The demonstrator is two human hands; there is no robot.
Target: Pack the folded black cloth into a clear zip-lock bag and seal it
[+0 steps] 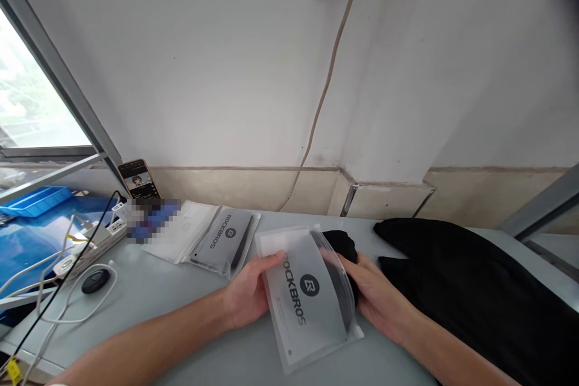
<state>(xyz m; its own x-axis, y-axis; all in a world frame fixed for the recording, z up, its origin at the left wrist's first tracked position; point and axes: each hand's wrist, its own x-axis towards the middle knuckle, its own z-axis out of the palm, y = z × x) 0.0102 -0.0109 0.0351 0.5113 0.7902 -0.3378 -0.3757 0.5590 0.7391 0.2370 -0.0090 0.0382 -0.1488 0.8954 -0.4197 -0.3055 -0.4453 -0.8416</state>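
A frosted ROCKBROS zip bag [289, 338] lies tilted above the table, with something dark and flat showing through it. My left hand [251, 292] grips the bag's left edge, thumb on top of the printed face. At the zip side on the right, my right hand [368, 283] is closed around the bag's edge, and its fingertips show faintly through the plastic. Just behind that hand sits a bunched black cloth [339, 242], partly covered by the bag. How far the right fingers reach into the bag is hard to make out.
Left of the hands lie a filled ROCKBROS bag [226, 238] and several flat frosted bags [184, 232]. A phone [139, 181], a power strip [90, 247], cables and a round black device [96, 281] stand farther left. Black fabric [465, 289] covers the table's right side.
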